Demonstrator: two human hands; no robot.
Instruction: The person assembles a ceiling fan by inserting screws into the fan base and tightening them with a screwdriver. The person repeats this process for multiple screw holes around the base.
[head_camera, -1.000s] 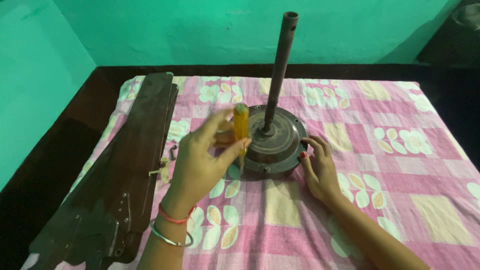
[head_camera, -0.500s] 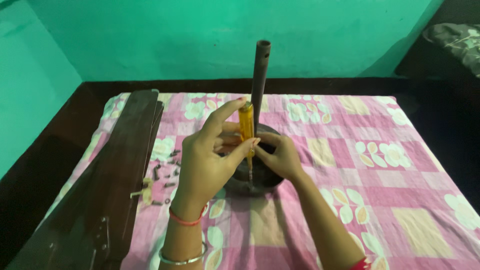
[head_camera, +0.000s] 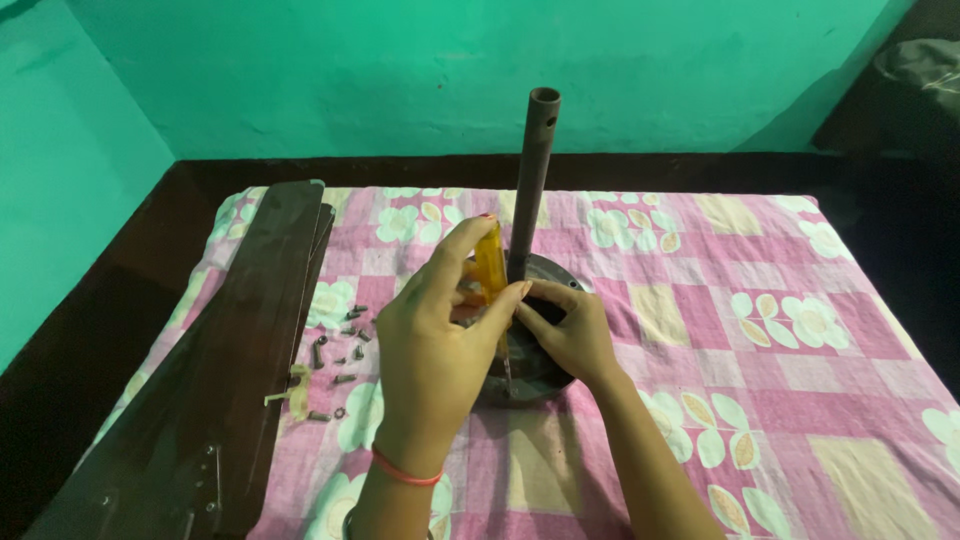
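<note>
We see the left hand (head_camera: 435, 345) gripping a yellow screwdriver (head_camera: 490, 265) upright, its tip down on the round fan motor (head_camera: 545, 365). The right hand (head_camera: 570, 330) rests on the motor, fingers curled near the shaft; whether it grips anything we cannot tell. The motor, with its upright rod (head_camera: 532, 180), sits mid-bed on the pink cloth (head_camera: 780, 370). Fan blades (head_camera: 250, 340) lie along the left edge, loose screws (head_camera: 340, 345) beside them.

Screwdriver (head_camera: 489, 262): translucent yellow plastic handle, glossy; thin metal shaft.
Motor (head_camera: 545, 372): dull brown metal, worn.
Rod (head_camera: 532, 180): matt brown metal tube.
Blades (head_camera: 235, 350): dark, smooth, slight sheen.
Screws (head_camera: 340, 345): dark metal.
Sheet (head_camera: 760, 330): matt printed cloth.
</note>
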